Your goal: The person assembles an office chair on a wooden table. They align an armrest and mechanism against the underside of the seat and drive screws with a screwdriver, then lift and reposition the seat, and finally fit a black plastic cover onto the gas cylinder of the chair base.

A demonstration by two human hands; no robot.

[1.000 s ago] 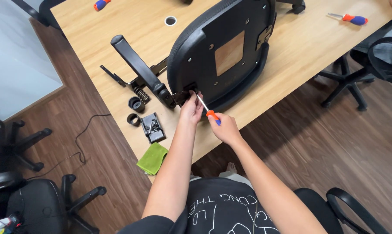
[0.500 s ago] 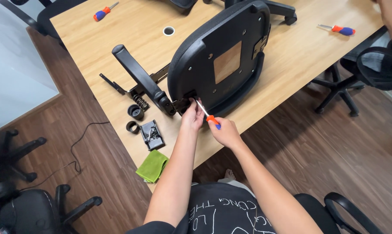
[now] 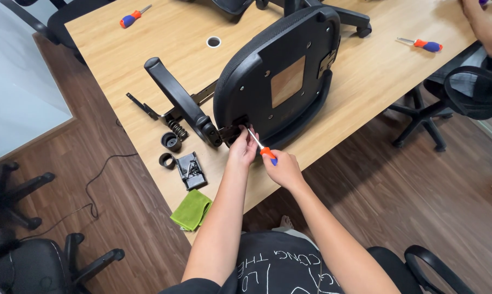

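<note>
since a moment ago the hands have hardly moved; only the view shifted a little. the right hand (image 3: 283,170) is wrapped tight around the screwdriver (image 3: 261,147), its tip at the chair seat (image 3: 276,81). the left hand (image 3: 242,148) pinches the bracket (image 3: 230,131) there. at nine o'clock lie the armrest (image 3: 180,102), spring (image 3: 176,129) and green cloth (image 3: 191,209).
</note>
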